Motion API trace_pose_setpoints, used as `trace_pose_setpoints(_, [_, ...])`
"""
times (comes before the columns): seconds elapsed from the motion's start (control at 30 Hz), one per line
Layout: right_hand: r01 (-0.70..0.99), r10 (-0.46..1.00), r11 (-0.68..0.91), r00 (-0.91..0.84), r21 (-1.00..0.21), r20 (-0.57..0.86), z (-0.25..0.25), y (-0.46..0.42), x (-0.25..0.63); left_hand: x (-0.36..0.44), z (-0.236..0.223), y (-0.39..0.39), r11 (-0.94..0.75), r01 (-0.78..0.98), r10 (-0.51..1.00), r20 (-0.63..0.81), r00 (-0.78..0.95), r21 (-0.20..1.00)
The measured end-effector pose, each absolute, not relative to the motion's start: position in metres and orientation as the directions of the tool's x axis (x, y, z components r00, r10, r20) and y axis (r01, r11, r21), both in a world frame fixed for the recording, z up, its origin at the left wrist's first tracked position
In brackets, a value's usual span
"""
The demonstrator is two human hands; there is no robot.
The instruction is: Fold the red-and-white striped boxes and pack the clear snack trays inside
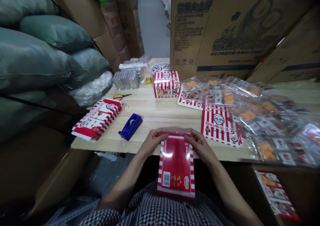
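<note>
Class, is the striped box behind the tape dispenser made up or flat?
Made up: the box has depth, with several sides showing.

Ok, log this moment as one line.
left grip: holding red package, upper left | right grip: holding its upper right | blue tape dispenser: on table, untouched

1. A red carton (176,162) fills the space between left hand (153,141) and right hand (202,144); straight ahead, bare tabletop (162,114) offers passage to the striped box (166,85).
2. Left of the left hand, a blue tape dispenser (130,128) stands in the way, flat cartons (98,120) stacked beyond.
3. Right of the right hand, a striped flat carton (217,127) and heaped clear bags (268,119) block sideways passage.
4. Far ahead of the right hand, a cardboard box (215,29) bars the way.
</note>
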State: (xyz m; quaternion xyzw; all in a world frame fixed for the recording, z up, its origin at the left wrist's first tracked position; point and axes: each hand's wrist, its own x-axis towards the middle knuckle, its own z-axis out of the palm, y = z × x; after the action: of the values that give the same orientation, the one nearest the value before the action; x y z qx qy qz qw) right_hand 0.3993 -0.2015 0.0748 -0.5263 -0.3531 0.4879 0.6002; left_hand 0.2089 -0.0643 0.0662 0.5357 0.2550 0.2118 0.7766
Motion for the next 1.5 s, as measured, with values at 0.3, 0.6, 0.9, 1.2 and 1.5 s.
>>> trace_pose_setpoints(0.3, [-0.279,0.943,-0.164,0.238,-0.946,-0.234,0.023,-0.238,0.380,0.180,0.029,-0.098,0.381,0.082,0.517,-0.286,0.807,0.921])
trace_pose_setpoints(0.6, [-0.170,0.981,-0.183,0.035,-0.968,-0.192,0.064,-0.227,0.397,0.188,0.070,-0.066,0.126,0.146,0.252,-0.174,0.952,0.981])
trace_pose_setpoints(0.9, [-0.232,0.949,-0.262,0.112,-0.937,-0.294,0.047,-0.223,0.402,0.205,0.065,-0.062,0.069,0.230,0.288,-0.240,0.927,0.971])
trace_pose_setpoints(1.2, [-0.308,0.943,-0.263,0.119,-0.914,-0.311,0.056,-0.223,0.394,0.202,0.063,-0.060,-0.009,0.254,0.300,-0.240,0.923,0.967])
trace_pose_setpoints(1.5, [-0.250,0.949,-0.289,0.053,-0.924,-0.311,0.072,-0.243,0.396,0.180,0.094,-0.079,-0.157,0.117,0.222,-0.081,0.972,0.981])
